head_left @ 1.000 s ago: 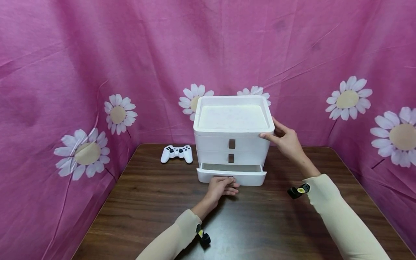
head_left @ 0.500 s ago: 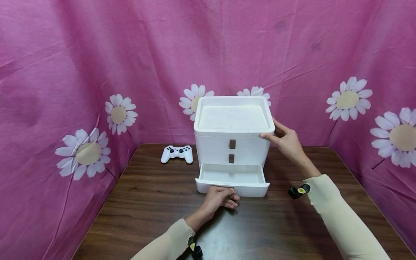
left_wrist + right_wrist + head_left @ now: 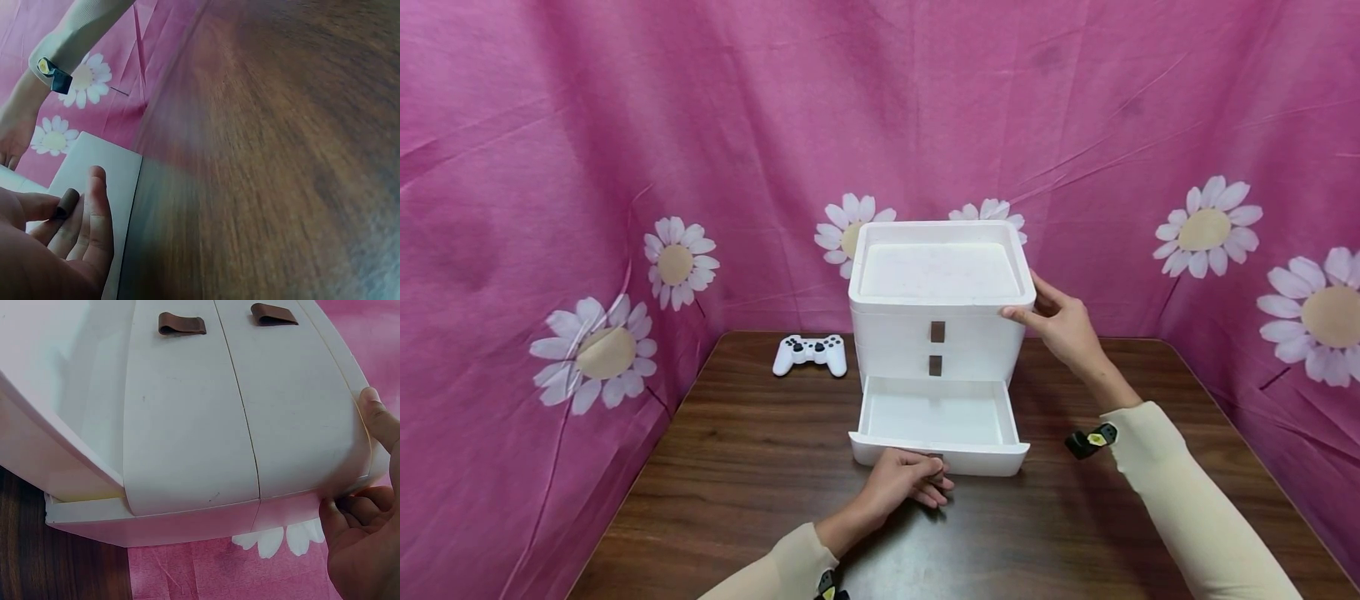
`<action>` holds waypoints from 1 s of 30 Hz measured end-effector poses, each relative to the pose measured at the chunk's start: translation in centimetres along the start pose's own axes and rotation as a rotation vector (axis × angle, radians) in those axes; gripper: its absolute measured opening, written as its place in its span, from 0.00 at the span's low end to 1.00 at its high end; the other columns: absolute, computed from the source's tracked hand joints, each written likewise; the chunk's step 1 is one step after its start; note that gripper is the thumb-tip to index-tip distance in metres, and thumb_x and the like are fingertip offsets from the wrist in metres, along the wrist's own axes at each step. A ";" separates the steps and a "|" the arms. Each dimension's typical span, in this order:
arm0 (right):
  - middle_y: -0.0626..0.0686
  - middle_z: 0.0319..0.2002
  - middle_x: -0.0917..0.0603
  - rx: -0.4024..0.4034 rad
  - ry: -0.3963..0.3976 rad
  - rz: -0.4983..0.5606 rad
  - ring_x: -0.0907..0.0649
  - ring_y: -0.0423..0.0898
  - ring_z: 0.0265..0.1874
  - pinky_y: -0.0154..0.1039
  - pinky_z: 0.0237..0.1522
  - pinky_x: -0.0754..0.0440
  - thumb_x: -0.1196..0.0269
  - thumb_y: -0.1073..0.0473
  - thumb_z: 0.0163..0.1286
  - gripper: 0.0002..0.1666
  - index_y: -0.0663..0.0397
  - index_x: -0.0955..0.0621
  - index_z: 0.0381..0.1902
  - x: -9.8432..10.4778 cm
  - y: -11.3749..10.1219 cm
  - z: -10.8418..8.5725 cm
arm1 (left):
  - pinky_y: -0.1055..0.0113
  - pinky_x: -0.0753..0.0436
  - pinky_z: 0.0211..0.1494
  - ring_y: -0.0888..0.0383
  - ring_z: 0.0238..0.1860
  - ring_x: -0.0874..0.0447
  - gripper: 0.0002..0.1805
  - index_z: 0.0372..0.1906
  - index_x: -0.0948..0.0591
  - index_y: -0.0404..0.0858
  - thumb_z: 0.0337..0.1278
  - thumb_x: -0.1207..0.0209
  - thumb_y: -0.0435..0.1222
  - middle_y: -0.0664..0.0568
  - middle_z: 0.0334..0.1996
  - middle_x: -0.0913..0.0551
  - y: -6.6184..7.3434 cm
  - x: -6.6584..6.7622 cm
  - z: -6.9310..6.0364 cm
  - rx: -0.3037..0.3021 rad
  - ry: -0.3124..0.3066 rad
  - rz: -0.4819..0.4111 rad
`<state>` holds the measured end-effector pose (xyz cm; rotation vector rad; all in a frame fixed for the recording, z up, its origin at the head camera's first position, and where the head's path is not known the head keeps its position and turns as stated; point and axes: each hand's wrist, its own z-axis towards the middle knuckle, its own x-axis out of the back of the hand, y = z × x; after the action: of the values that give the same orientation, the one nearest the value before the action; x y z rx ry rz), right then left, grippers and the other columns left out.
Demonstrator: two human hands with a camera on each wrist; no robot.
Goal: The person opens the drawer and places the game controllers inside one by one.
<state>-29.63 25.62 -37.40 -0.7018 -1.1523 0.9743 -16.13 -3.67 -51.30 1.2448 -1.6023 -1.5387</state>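
A white drawer organizer (image 3: 895, 333) with brown tab handles stands on the table. Its bottom drawer (image 3: 932, 412) is pulled well out, and nothing lies inside it. My left hand (image 3: 897, 483) is at the front of that drawer, pinching its brown pull tab (image 3: 67, 203) between thumb and index finger; the other fingers extend below. At the upper right corner of the organizer, my right hand (image 3: 1066, 333) grips the edge, its thumb on the front and its fingers on the side. The right wrist view shows the two upper drawers (image 3: 181, 412) closed.
A white game controller (image 3: 809, 356) lies on the table left of the organizer. The brown wooden table (image 3: 737, 467) reaches back to a pink curtain (image 3: 775, 108) with printed daisies, which also hangs at both sides.
The bottom drawer has slid farther out toward me, with my left hand drawing back along with it. My right hand has stayed at the organizer's corner.
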 end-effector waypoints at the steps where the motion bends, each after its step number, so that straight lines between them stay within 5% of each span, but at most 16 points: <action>1: 0.53 0.78 0.27 0.000 -0.002 0.000 0.18 0.40 0.65 0.18 0.48 0.18 0.23 0.46 0.68 0.52 0.36 0.36 0.83 0.0 0.0 0.0 | 0.72 0.11 0.33 0.63 0.26 0.09 0.19 0.51 0.16 0.15 0.76 0.40 0.34 0.24 0.42 0.11 0.0 0.0 -0.1 -0.002 0.001 0.004; 8: 0.54 0.78 0.28 -0.012 -0.017 -0.007 0.20 0.54 0.69 0.19 0.46 0.18 0.23 0.45 0.67 0.53 0.35 0.37 0.83 0.1 0.2 0.0 | 0.72 0.11 0.32 0.62 0.26 0.09 0.19 0.50 0.15 0.16 0.76 0.40 0.34 0.24 0.40 0.11 -0.1 -0.2 -0.3 -0.002 0.012 0.019; 14: 0.54 0.79 0.30 0.000 -0.015 -0.002 0.20 0.52 0.69 0.20 0.45 0.17 0.23 0.46 0.68 0.53 0.35 0.38 0.83 0.2 0.1 -0.1 | 0.64 0.08 0.35 0.56 0.28 0.08 0.18 0.49 0.15 0.18 0.76 0.41 0.34 0.25 0.38 0.10 0.9 0.5 -0.5 0.057 -0.038 0.152; 18: 0.53 0.79 0.29 0.003 -0.012 0.001 0.18 0.42 0.65 0.21 0.45 0.16 0.23 0.46 0.68 0.52 0.34 0.37 0.83 0.2 0.2 0.0 | 0.57 0.07 0.36 0.51 0.29 0.08 0.15 0.50 0.13 0.23 0.76 0.41 0.33 0.29 0.36 0.09 2.5 1.7 -0.8 0.081 -0.072 0.295; 25: 0.53 0.79 0.30 0.017 -0.014 0.023 0.18 0.32 0.60 0.22 0.44 0.15 0.24 0.47 0.68 0.51 0.34 0.36 0.83 0.1 0.2 0.0 | 0.54 0.08 0.36 0.56 0.28 0.10 0.12 0.46 0.12 0.27 0.75 0.38 0.34 0.38 0.32 0.08 6.5 4.3 -0.9 0.012 -0.098 0.479; 30: 0.52 0.79 0.29 0.010 -0.014 0.012 0.18 0.41 0.65 0.21 0.45 0.16 0.24 0.46 0.69 0.52 0.34 0.37 0.83 0.1 0.1 -0.1 | 0.45 0.09 0.39 0.40 0.31 0.09 0.06 0.41 0.15 0.33 0.72 0.35 0.34 0.38 0.31 0.10 9.9 6.8 -0.7 -0.074 -0.079 0.610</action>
<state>-29.57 25.72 -37.43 -0.6957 -1.1558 0.9957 -20.36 -11.13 -42.91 0.5731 -1.7428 -1.2445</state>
